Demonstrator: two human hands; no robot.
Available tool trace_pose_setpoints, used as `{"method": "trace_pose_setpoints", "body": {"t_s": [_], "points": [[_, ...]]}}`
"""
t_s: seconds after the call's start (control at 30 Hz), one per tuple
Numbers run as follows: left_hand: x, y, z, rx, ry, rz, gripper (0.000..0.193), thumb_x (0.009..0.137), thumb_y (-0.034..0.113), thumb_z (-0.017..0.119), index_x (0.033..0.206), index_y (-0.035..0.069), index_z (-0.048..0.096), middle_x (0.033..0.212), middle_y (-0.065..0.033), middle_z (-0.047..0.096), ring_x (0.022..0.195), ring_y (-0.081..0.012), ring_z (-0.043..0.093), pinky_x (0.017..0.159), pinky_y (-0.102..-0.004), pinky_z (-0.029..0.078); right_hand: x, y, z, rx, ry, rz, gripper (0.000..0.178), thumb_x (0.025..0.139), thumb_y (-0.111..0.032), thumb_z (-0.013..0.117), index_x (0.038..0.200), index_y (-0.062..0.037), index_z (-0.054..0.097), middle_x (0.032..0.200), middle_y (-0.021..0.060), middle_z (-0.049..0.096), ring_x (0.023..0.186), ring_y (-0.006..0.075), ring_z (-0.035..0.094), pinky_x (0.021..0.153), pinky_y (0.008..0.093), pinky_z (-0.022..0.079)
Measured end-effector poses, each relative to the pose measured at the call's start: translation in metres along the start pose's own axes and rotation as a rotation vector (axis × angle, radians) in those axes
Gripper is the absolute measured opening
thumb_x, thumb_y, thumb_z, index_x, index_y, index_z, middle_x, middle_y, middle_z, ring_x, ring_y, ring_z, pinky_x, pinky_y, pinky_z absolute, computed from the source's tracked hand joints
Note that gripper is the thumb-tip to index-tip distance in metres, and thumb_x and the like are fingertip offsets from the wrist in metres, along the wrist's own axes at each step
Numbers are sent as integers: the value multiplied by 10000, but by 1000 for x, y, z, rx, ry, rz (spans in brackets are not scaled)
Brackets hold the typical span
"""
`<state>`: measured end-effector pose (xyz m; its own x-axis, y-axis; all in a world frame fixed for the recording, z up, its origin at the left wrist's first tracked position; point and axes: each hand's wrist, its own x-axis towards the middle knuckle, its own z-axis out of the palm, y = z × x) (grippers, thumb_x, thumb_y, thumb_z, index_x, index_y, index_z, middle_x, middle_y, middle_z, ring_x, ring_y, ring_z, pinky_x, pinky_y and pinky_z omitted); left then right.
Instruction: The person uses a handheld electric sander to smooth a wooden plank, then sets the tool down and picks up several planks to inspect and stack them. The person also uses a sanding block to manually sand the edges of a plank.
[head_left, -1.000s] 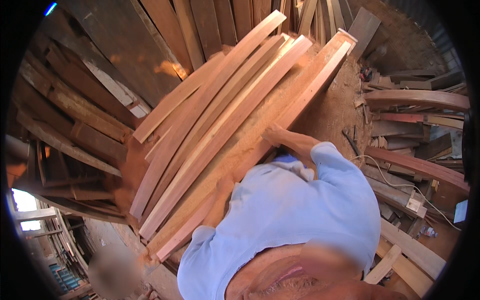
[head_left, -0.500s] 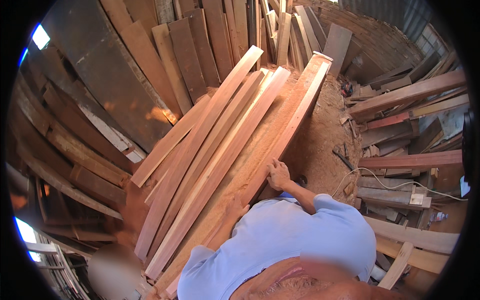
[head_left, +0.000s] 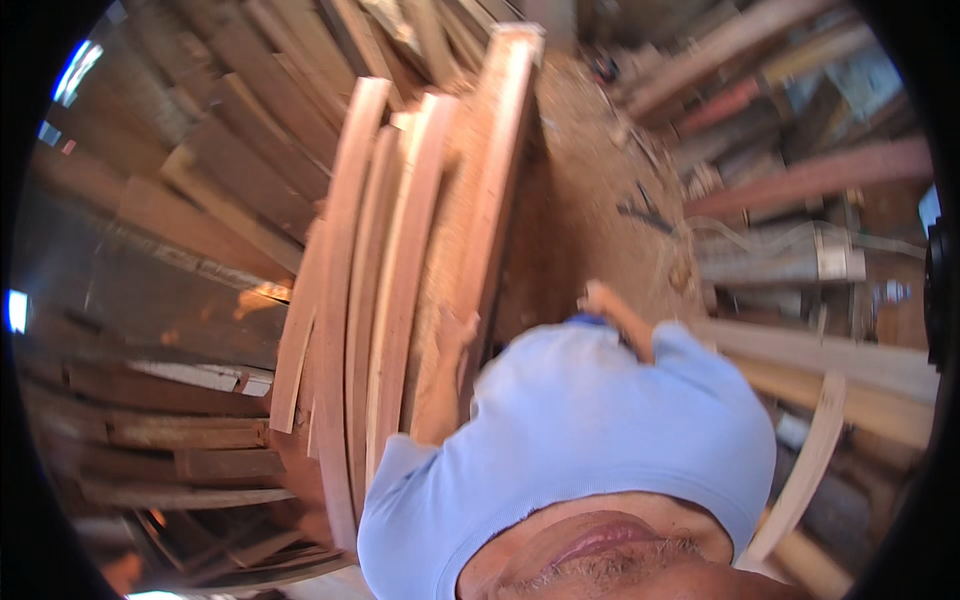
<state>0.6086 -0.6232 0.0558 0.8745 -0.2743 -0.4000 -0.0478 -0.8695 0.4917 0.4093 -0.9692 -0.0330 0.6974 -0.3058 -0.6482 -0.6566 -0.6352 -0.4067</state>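
My left hand (head_left: 458, 330) lies flat on the long reddish plank (head_left: 499, 170) along the right edge of a sawdust-covered work surface (head_left: 447, 220). Its fingers look stretched out and hold nothing that I can see. To its left, several long, narrow boards (head_left: 340, 260) lie side by side, running away from me. My right hand (head_left: 597, 298) is off the plank, in the air to the right. Motion blur smears its fingers, and I make out nothing in it.
Many boards (head_left: 240, 150) lean and stack at the left and back. Sawdust covers the floor (head_left: 580, 170) to the right, where a dark tool (head_left: 648, 212) lies. Timber (head_left: 820, 175) is piled along the right, with a pale cable (head_left: 760, 238) across it.
My right hand has come off the plank and moved right. My left hand stays at the plank, farther along it. The view has turned, so the boards now run more straight ahead.
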Motion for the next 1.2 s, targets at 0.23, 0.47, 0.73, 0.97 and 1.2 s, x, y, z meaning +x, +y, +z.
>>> {"method": "trace_pose_setpoints", "body": {"t_s": [0.23, 0.47, 0.73, 0.97, 1.2], "points": [[47, 51, 11, -17, 162, 83, 906, 799, 410, 812, 1479, -25, 399, 1282, -320, 612, 1190, -454, 616, 1021, -485, 477, -33, 61, -31, 346, 228, 133, 369, 782, -289, 737, 1007, 4, 739, 1024, 232, 739, 977, 358, 719, 839, 430, 567], [135, 127, 14, -32, 77, 139, 892, 832, 438, 789, 1472, -45, 399, 1213, -272, 634, 1116, -397, 645, 971, -451, 497, -38, 121, -17, 564, 179, 358, 388, 793, -318, 754, 1026, -8, 740, 1039, 246, 727, 1005, 369, 706, 876, 447, 554], [293, 208, 52, -76, 111, 242, 926, 821, 430, 839, 1494, -4, 375, 1268, -235, 627, 1163, -330, 631, 1024, -419, 491, 6, 200, -6, 301, 34, 187, 447, 881, -424, 657, 984, 0, 751, 1105, 277, 703, 1009, 435, 678, 889, 505, 535], [379, 353, 76, 279, 233, 339, 1044, 758, 598, 815, 1487, -31, 411, 1392, -316, 556, 1314, -437, 530, 1107, -496, 422, 47, 336, 47, 422, 331, 403, 211, 914, -233, 651, 810, -62, 718, 693, 126, 665, 574, 291, 639, 560, 445, 537], [435, 331, 109, 328, 8, 298, 980, 784, 474, 779, 1456, -150, 435, 1599, -322, 329, 1533, -397, 262, 1278, -417, 188, 46, 373, 42, 994, 405, 730, 340, 930, -264, 754, 1198, -71, 674, 1076, 81, 689, 986, 194, 651, 789, 379, 566]]}}
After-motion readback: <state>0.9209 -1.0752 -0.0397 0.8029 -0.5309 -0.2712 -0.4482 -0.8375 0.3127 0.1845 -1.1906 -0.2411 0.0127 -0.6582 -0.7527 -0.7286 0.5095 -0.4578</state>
